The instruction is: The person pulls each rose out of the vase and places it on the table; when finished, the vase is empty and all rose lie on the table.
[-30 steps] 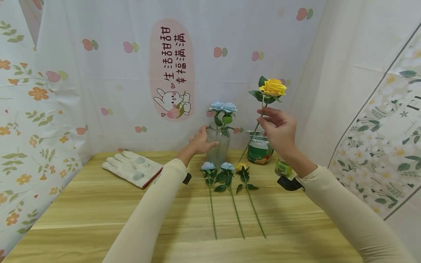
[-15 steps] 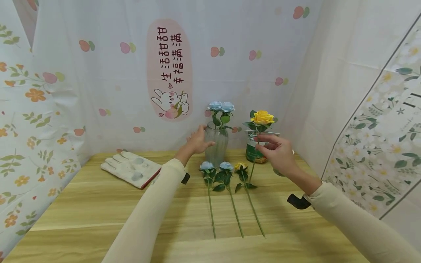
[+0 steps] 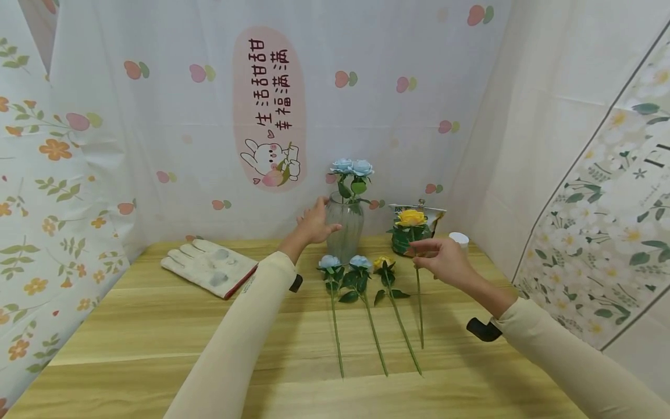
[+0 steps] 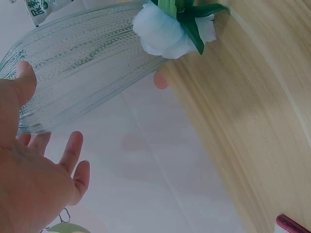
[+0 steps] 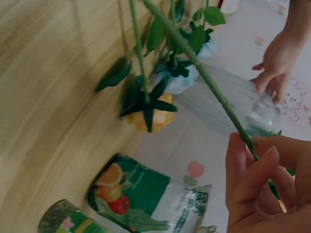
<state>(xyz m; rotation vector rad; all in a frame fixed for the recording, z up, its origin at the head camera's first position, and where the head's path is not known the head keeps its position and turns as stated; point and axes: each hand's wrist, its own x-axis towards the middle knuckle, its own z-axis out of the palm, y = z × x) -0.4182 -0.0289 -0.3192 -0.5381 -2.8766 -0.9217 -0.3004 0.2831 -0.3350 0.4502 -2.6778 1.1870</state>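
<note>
My left hand (image 3: pixel 313 223) rests against the upper left side of the glass vase (image 3: pixel 345 233), thumb across its front and some fingers spread, as the left wrist view also shows. Two light blue roses (image 3: pixel 352 167) stand in the vase. My right hand (image 3: pixel 445 262) pinches the green stem (image 5: pixel 214 92) of a yellow rose (image 3: pixel 411 218) between thumb and fingers; the bloom is up and the stem hangs over the table. Left of that stem, two blue roses (image 3: pixel 360 263) and another yellow rose (image 3: pixel 383 263) lie side by side, stems toward me.
A white work glove (image 3: pixel 209 269) with a red edge lies at the left of the wooden table (image 3: pixel 173 349). Behind the held rose stands a green and white bag (image 5: pixel 141 189). A white lid (image 3: pixel 459 238) shows behind my right hand, with printed curtains around the table.
My right hand has come down with the yellow rose, which moved from above the bag to in front of it. My left hand has stayed at the vase.
</note>
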